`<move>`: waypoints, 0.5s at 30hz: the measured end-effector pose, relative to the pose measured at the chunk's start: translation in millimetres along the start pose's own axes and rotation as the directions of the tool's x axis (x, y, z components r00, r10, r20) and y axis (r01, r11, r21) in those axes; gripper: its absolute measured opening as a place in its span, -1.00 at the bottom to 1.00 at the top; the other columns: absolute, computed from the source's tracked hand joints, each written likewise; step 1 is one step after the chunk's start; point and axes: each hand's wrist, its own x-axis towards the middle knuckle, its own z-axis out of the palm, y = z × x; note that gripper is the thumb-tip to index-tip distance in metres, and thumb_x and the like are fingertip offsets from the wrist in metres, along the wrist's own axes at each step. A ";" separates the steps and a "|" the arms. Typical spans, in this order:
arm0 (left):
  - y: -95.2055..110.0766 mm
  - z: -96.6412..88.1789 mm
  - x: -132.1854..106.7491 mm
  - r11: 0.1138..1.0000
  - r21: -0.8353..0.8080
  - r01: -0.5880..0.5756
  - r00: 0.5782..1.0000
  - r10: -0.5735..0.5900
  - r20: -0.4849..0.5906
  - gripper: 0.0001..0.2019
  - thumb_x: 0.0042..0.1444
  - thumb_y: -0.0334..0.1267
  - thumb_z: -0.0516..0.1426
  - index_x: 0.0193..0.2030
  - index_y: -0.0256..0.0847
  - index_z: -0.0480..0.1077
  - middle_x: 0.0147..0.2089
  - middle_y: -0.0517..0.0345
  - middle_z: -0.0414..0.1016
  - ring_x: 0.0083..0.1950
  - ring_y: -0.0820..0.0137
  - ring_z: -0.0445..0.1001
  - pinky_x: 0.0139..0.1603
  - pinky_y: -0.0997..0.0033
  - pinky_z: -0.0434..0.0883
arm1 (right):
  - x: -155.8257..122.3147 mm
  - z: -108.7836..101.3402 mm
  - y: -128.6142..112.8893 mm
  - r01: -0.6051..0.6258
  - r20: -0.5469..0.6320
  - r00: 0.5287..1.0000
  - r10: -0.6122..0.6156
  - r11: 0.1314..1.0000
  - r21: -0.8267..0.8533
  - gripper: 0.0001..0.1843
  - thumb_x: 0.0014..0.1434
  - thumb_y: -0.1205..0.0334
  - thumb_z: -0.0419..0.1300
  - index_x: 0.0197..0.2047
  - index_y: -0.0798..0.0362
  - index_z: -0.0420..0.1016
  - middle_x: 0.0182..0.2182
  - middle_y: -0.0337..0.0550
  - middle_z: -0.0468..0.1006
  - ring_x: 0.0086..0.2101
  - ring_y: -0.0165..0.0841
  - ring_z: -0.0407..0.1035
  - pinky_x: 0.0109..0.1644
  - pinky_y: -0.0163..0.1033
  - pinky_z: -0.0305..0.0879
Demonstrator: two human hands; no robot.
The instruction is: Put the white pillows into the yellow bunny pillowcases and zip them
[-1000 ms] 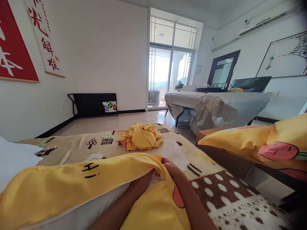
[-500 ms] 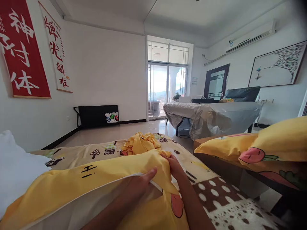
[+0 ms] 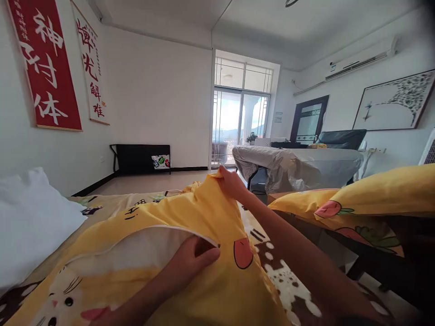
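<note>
A yellow pillowcase (image 3: pixel 190 208) with a cat face, a carrot and black lettering printed on it spreads before me. Along it runs a long zip opening (image 3: pixel 149 227), gaping, with whitish fabric showing inside; whether that is lining or a filling I cannot tell. My right hand (image 3: pixel 233 182) pinches the far corner and holds it raised. At the right end of the opening is my left hand (image 3: pixel 195 258), its thumb outside on the yellow cloth and its fingers partly hidden inside, gripping the edge.
The patterned blanket (image 3: pixel 288 280) lies underneath. To the left rests a white pillow (image 3: pixel 34 222). Yellow carrot-print pillows (image 3: pixel 374 190) are stacked on the right. Beyond them stands a table under a plastic cover (image 3: pixel 299 165). A folded black frame (image 3: pixel 139 158) leans by the back wall.
My right hand has lifted the pillowcase corner up and away, stretching the cloth. The opening gapes wider and higher, exposing the cat print. My left hand stays near the zip's end. The camera view has shifted slightly.
</note>
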 end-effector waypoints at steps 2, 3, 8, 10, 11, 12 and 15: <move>2.0 5.6 -7.6 0.978 0.195 -0.072 0.996 0.061 0.064 -0.63 0.05 0.06 0.13 -0.24 -0.23 0.48 -0.23 0.08 0.55 -0.14 0.21 0.45 -0.10 0.34 0.38 | 1.8 -13.9 -19.3 0.084 0.057 0.995 -0.079 0.991 -0.102 -0.81 0.06 0.31 0.10 -0.19 0.03 0.33 -0.53 -0.18 0.35 -0.50 -0.34 0.19 -0.41 -0.29 -0.04; 3.3 8.6 -13.5 0.946 0.301 -0.119 0.992 0.098 0.085 -0.67 0.09 0.02 0.10 -0.29 -0.23 0.47 -0.24 0.07 0.54 -0.14 0.22 0.44 -0.09 0.35 0.36 | 5.2 -22.4 -25.8 0.115 0.079 0.991 -0.104 0.983 -0.143 -0.82 0.07 0.31 0.10 -0.19 0.03 0.33 -0.53 -0.18 0.34 -0.51 -0.35 0.17 -0.41 -0.29 -0.04; 19.8 17.3 -56.4 0.726 0.623 -0.291 0.956 0.254 0.149 -0.65 0.24 -0.13 -0.08 -0.40 -0.20 0.43 -0.26 0.01 0.50 -0.12 0.27 0.41 0.04 0.32 0.29 | 29.9 -68.8 -36.4 0.151 0.090 0.987 -0.131 0.950 -0.274 -0.86 0.13 0.28 0.06 -0.46 0.06 0.27 -0.53 -0.18 0.31 -0.47 -0.36 0.15 -0.35 -0.28 0.00; 31.8 13.6 -75.8 0.730 0.646 -0.222 0.974 0.191 0.118 -0.63 0.27 -0.13 -0.12 -0.38 -0.17 0.43 -0.31 0.07 0.50 -0.20 0.33 0.42 -0.04 0.39 0.31 | 32.2 -80.7 -39.0 0.140 0.082 0.989 -0.121 0.946 -0.292 -0.76 0.13 0.28 0.05 -0.56 0.05 0.21 -0.56 -0.20 0.29 -0.46 -0.38 0.15 -0.33 -0.28 0.02; 38.0 9.6 -85.4 0.743 0.645 -0.179 0.984 0.150 0.099 -0.64 0.27 -0.11 -0.11 -0.36 -0.15 0.44 -0.32 0.11 0.49 -0.24 0.36 0.42 -0.10 0.42 0.32 | 30.8 -83.9 -41.5 0.141 0.080 0.989 -0.122 0.945 -0.295 -0.74 0.14 0.27 0.04 -0.57 0.05 0.19 -0.56 -0.21 0.29 -0.46 -0.39 0.15 -0.33 -0.28 0.02; 43.8 3.9 -94.8 0.758 0.637 -0.145 0.989 0.111 0.093 -0.66 0.25 -0.08 -0.08 -0.33 -0.13 0.45 -0.32 0.15 0.50 -0.28 0.38 0.41 -0.15 0.45 0.33 | 28.0 -85.2 -45.3 0.144 0.073 0.989 -0.128 0.946 -0.289 -0.74 0.14 0.26 0.03 -0.57 0.05 0.19 -0.56 -0.21 0.30 -0.46 -0.39 0.16 -0.34 -0.28 0.03; 58.3 -23.3 -119.0 0.817 0.568 -0.101 0.994 0.054 0.099 -0.73 0.03 0.06 0.13 -0.31 -0.04 0.50 -0.29 0.19 0.52 -0.30 0.36 0.42 -0.24 0.43 0.34 | 14.7 -81.4 -64.6 0.141 0.012 0.990 -0.142 0.969 -0.205 -0.77 0.15 0.25 0.00 -0.54 0.05 0.20 -0.52 -0.23 0.33 -0.46 -0.42 0.17 -0.37 -0.29 0.04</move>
